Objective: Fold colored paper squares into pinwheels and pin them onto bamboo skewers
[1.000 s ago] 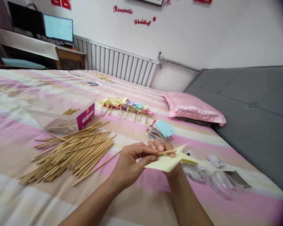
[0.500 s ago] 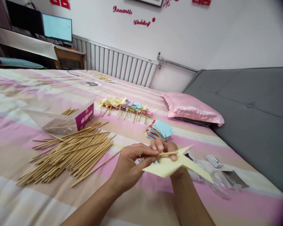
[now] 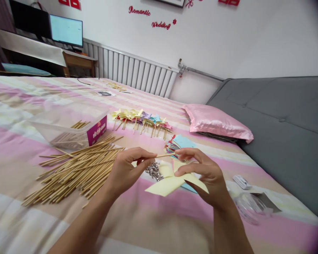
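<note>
My left hand [image 3: 134, 167] pinches a thin wooden stick [image 3: 164, 155] between thumb and fingertips. The stick's far end reaches the fingertips of my right hand [image 3: 204, 173]. That hand is closed on a pale yellow paper pinwheel [image 3: 169, 184], its blades spread out below the stick. Whether the stick touches the pinwheel's centre I cannot tell. Behind the pinwheel lies a heap of small silvery pins or fasteners [image 3: 154, 170]. A stack of coloured paper pieces [image 3: 182, 141], light blue on top, sits just beyond my right hand.
A pile of wooden sticks [image 3: 76, 173] lies left of my hands, beside a clear plastic box [image 3: 69, 132] with more sticks. Finished pinwheels [image 3: 140, 118] rest in a row farther back. Plastic packaging [image 3: 250, 208] is at right, a pink pillow [image 3: 217, 123] behind it.
My hands have moved apart, the left one to the left and the right one to the right. The pinwheel has shifted left and turned, uncovering the silvery heap.
</note>
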A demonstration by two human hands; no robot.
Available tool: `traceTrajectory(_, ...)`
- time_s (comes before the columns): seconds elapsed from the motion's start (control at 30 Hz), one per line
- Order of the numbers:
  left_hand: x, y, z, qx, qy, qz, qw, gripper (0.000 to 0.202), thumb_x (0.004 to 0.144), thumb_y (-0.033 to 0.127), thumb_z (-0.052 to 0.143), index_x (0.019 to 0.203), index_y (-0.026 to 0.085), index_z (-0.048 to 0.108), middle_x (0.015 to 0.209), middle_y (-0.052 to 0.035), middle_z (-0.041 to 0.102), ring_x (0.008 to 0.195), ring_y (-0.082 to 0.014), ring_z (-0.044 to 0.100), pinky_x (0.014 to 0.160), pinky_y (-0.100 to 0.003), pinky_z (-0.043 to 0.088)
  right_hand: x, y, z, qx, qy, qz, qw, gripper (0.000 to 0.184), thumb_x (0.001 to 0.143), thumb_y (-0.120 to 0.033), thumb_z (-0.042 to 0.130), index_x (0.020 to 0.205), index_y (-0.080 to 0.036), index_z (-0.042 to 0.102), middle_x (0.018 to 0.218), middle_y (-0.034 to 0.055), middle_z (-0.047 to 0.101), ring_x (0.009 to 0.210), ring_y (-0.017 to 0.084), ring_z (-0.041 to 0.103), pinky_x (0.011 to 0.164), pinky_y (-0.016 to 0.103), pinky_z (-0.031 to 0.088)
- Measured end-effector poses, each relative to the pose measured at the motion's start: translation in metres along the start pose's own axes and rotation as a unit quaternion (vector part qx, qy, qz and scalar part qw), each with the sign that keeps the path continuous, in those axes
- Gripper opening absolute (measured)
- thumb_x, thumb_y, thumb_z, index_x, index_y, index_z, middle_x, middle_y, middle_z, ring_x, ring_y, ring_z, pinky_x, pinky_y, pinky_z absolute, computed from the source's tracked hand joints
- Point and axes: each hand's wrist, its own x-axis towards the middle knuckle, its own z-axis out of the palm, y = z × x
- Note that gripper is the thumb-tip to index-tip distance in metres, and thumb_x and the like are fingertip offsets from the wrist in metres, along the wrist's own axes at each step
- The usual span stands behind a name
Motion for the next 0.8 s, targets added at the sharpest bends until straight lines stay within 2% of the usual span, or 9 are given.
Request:
traceTrajectory(0.2, -0.0015, 0.004, 0.0043, -0.01, -0.045, -0.05, 0.998, 0.011, 0.076, 0.019, 0.067, 0.084, 0.017, 0.074, 0.074, -0.0039, 0.072, 0.062, -0.0119, 0.062, 0.055, -0.021, 0.045, 0.0009, 0.0027, 0.0084, -0.053, 0.059, -0.044, 0.996, 0.024, 0.071, -0.006, 0.071, 0.086, -0.024, 0.071, 0.105, 0.0054, 0.063, 0.088, 0.017, 0.062, 0.075, 0.032, 0.051)
traceTrajectory(0.47, -0.0039, 0.0054, 0.0068, -0.018, -0.048, -0.057, 0.997, 0.01, 0.076, 0.021, 0.067, 0.082, 0.017, 0.074, 0.074, -0.0039, 0.072, 0.059, -0.0116, 0.059, 0.053, -0.022, 0.043, 0.0007, 0.0028, 0.0089, -0.162, 0.086, -0.1, 0.978, 0.025, 0.069, -0.006, 0.072, 0.088, -0.023, 0.069, 0.09, 0.0039, 0.068, 0.084, 0.019, 0.064, 0.071, 0.035, 0.047)
traceTrajectory(0.8, -0.0044, 0.0055, 0.009, -0.028, -0.041, -0.048, 0.998, 0.011, 0.076, 0.02, 0.066, 0.082, 0.017, 0.074, 0.073, -0.0051, 0.072, 0.059, -0.0121, 0.059, 0.053, -0.022, 0.042, 0.0043, -0.0012, 0.0085, -0.181, 0.097, -0.106, 0.973, 0.016, 0.077, -0.012, 0.063, 0.085, -0.025, 0.069, 0.086, 0.0037, 0.072, 0.078, 0.019, 0.066, 0.069, 0.036, 0.047)
